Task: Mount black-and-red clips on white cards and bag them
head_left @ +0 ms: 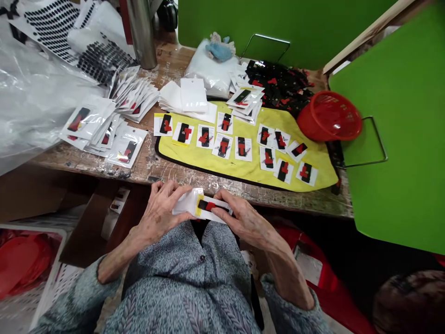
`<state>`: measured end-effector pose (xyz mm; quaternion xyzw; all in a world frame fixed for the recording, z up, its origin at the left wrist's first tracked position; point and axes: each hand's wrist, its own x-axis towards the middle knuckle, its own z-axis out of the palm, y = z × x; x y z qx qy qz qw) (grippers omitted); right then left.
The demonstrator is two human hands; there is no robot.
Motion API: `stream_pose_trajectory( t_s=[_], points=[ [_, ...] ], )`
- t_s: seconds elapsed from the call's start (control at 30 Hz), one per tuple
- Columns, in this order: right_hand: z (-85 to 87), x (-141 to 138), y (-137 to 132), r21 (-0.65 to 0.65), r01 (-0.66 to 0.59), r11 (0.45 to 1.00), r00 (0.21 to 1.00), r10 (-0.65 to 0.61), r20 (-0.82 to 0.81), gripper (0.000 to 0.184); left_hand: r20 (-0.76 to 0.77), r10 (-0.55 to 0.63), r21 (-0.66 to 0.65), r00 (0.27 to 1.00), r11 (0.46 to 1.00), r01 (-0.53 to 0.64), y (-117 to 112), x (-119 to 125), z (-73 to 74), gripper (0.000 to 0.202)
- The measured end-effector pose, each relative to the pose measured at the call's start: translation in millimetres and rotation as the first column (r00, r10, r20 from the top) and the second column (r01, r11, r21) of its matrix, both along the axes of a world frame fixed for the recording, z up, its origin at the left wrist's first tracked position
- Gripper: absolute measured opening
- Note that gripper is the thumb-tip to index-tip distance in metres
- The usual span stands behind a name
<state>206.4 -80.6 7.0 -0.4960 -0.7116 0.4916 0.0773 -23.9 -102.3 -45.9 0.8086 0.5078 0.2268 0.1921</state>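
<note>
The single view looks out from the wearer's head, facing forward and steeply down; the grey knitted garment [194,278] fills the bottom middle of the frame, seen from above at close range; the left hand [162,204] and right hand [245,218] enter from the lower corners and meet just below the centre, near the lens; beyond them the tabletop [170,65] spans the middle, its near edge sloping down toward the right; farther off, a green panel [215,23] closes the top; the coverage is wide, reaching a white crate [59,253] at lower left.
</note>
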Motion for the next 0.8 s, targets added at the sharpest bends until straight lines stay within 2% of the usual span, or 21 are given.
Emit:
stream_pose_trajectory(
  t_s=[0.1, 0.23, 0.33, 0.4, 0.5, 0.57, 0.7, 0.8],
  points=[
    [-2.3, -4.9, 3.9, -0.042, -0.071, 0.997, 0.997, 0.071, -0.001, 0.003, -0.017, -0.052, 0.014, 0.999, 0.999, 0.052, -1.0, 2.8, -1.6, 0.055],
    [-9.2, -20.4, 4.6, -0.052, -0.045, 0.998, 0.999, 0.044, -0.017, 0.008, -0.009, -0.072, -0.005, 0.997, 0.997, 0.072, -2.7, 7.6, -5.0, 0.054],
    [-12.7, -23.5, 5.4, -0.051, 0.013, 0.999, 0.995, -0.017, -0.095, 0.021, 0.012, -0.03, -0.032, 0.999, 0.999, 0.03, -3.5, 7.4, -6.8, 0.052],
    [-12.7, -18.6, 6.4, -0.105, 0.083, 0.991, 0.976, -0.102, -0.19, 0.029, 0.036, -0.016, -0.051, 0.999, 0.999, 0.018, -3.6, 6.0, -7.1, 0.053],
    [-10.8, -8.5, 6.9, -0.241, 0.181, 0.954, 0.928, -0.246, -0.278, 0.022, 0.058, 0.002, -0.056, 0.998, 0.998, 0.002, -3.2, 4.9, -6.9, 0.055],
    [-11.1, -6.2, 5.3, -0.235, 0.212, 0.949, 0.928, -0.271, -0.255, 0.019, 0.07, 0.013, -0.044, 0.997, 0.999, -0.01, -3.0, 5.8, -6.9, 0.056],
    [-21.4, -17.1, -0.2, -0.126, 0.209, 0.97, 0.954, -0.231, -0.19, 0.027, 0.084, -0.003, -0.015, 0.996, 1.0, 0.005, -4.7, 9.7, -7.7, 0.053],
    [-33.6, -28.1, -1.7, -0.192, 0.296, 0.936, 0.909, -0.338, -0.245, 0.024, 0.08, 0.013, -0.005, 0.997, 1.0, -0.013, -6.4, 10.2, -5.9, 0.054]
  ],
)
